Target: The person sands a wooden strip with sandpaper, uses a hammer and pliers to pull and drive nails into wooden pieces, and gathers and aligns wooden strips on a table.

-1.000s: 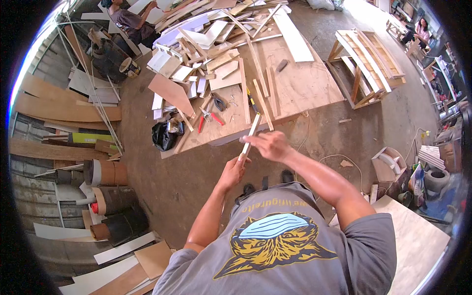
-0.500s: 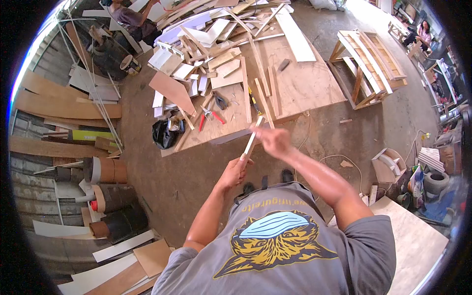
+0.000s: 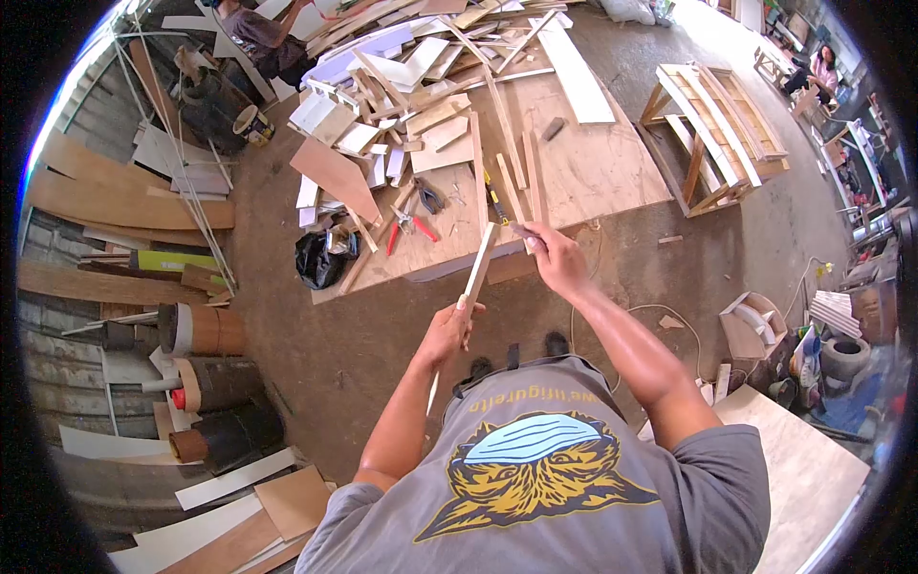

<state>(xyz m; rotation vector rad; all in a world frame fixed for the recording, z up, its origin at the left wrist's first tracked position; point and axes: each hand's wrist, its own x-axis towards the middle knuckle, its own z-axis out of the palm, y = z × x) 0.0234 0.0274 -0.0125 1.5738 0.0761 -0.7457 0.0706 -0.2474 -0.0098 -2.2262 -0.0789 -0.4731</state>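
My left hand [image 3: 448, 333] is closed round a narrow, pale wooden strip [image 3: 480, 263]. The strip slants up and away in front of me, and its lower end shows under my wrist. My right hand [image 3: 558, 264] pinches a small, dark brown flat piece [image 3: 524, 231] between thumb and fingers, just right of the strip's upper end and apart from it. What that piece is, I cannot make out. Beyond both hands, on the plywood table [image 3: 612, 172], lie red-handled pliers [image 3: 411, 226], a dark-handled tool [image 3: 428, 197] and a yellow-and-black tool [image 3: 494, 196].
Wood offcuts [image 3: 382, 124] pile up across the table's left side. A black plastic bag [image 3: 318, 260] sits at its corner. A slatted wooden frame [image 3: 712, 129] stands at right, and rolls [image 3: 220, 383] lie at left. A cable [image 3: 660, 308] crosses the floor. Two other people are farther back.
My right hand has moved off the strip to the right, and the dark piece in its fingers now shows. The left hand still holds the strip, shifted slightly left.
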